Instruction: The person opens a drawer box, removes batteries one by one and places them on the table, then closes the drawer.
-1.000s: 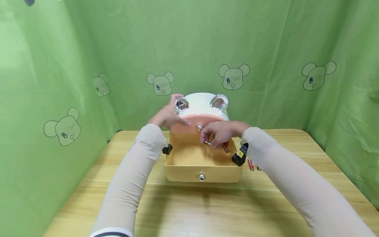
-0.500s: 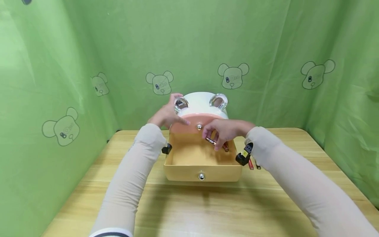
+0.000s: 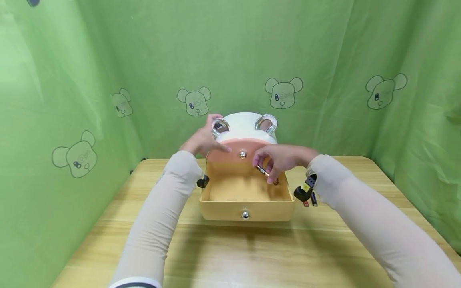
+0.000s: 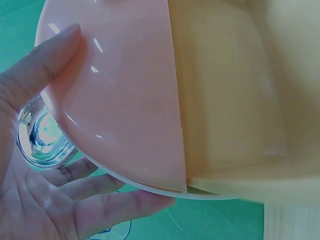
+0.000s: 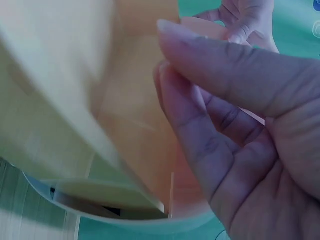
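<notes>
My left hand (image 3: pixel 203 140) grips the side of a bear-eared desktop drawer box (image 3: pixel 242 125). In the left wrist view the thumb lies on the pink upper drawer front (image 4: pixel 125 100), while the other fingers reach round the white edge below. The yellow lower drawer (image 3: pixel 223 211) is pulled out. Over its right rear part, my right hand (image 3: pixel 281 157) pinches a small battery (image 3: pixel 262 171) between thumb and fingers. The battery is tilted and hidden behind the fingers in the right wrist view. Another battery (image 3: pixel 276 182) shows inside the drawer, partly covered by the right hand.
A red battery (image 3: pixel 306 204) and a black battery (image 3: pixel 314 199) lie on the wooden table (image 3: pixel 230 256) right of the drawer, partly behind the wrist camera. Silver knobs stick out from both drawer fronts. Green curtains (image 3: pixel 230 48) enclose the table's back and sides.
My right hand has risen slightly and moved to the right with the battery, from low in the drawer toward its right wall. The left hand stays in place on the box.
</notes>
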The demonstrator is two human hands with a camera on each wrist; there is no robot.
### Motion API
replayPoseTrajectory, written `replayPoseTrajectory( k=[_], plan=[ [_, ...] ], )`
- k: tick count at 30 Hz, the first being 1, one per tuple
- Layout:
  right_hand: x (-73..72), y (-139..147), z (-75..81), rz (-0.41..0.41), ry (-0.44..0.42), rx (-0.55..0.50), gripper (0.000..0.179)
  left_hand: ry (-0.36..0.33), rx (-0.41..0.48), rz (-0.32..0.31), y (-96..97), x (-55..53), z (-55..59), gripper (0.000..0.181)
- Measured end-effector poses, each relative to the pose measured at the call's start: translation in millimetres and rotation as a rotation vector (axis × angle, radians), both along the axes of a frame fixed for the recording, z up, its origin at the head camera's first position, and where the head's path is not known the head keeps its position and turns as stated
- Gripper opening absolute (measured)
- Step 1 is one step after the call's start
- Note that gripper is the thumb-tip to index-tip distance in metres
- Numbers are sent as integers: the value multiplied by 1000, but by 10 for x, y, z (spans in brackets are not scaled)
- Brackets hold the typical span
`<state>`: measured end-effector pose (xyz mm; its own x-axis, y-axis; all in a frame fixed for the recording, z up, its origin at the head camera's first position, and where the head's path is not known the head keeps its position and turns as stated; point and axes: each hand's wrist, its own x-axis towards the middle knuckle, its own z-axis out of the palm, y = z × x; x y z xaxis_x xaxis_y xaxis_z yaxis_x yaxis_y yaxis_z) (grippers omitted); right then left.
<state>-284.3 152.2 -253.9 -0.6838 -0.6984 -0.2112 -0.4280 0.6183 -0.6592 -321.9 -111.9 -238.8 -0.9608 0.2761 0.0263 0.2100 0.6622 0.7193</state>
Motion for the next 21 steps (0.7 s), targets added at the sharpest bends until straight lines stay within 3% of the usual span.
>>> replayPoseTrajectory(
  k=[14,21],
  plan=[
    [22,184,-7,-18,-22,-6,52,-40,41,7,7,28,0,118],
    [32,302,32,-11,19,9,51,-59,59,13,2,1,-5,117]
  ],
)
